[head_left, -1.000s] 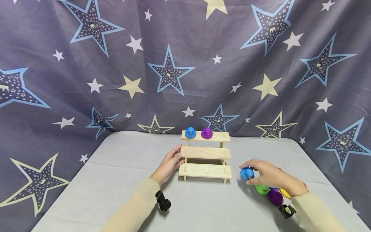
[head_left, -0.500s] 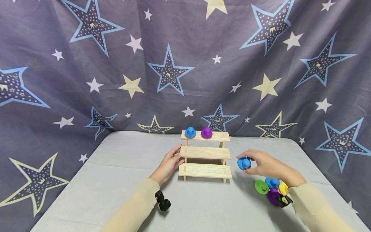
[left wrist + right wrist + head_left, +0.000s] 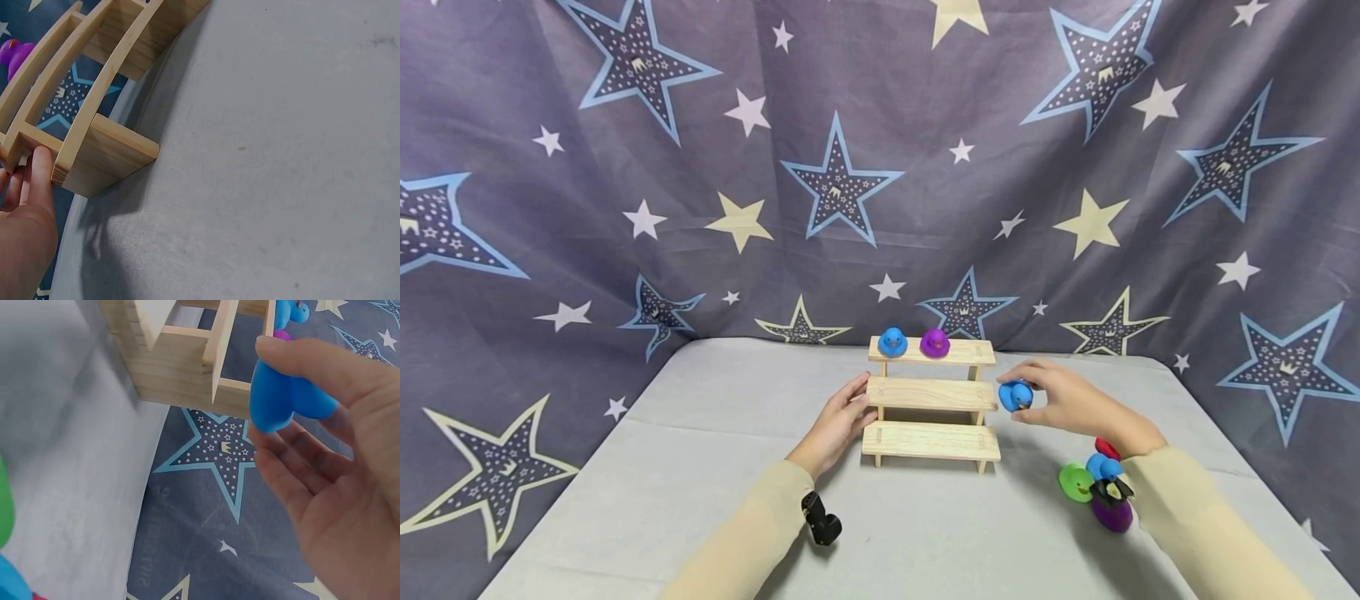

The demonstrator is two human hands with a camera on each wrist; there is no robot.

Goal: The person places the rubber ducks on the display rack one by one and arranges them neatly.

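While the left hand [image 3: 833, 423] touched the wooden stand [image 3: 931, 440], the right hand [image 3: 1067, 400] pinched a blue duck [image 3: 1016, 397] right of frame centre, just beside the middle shelf [image 3: 932, 393].
It looked like a placing step, seeming to call next for a leftward shift and gentle release; the duck was smooth and rounded, the shelf flat, pale and grained. Whether the left hand gripped could not be told.
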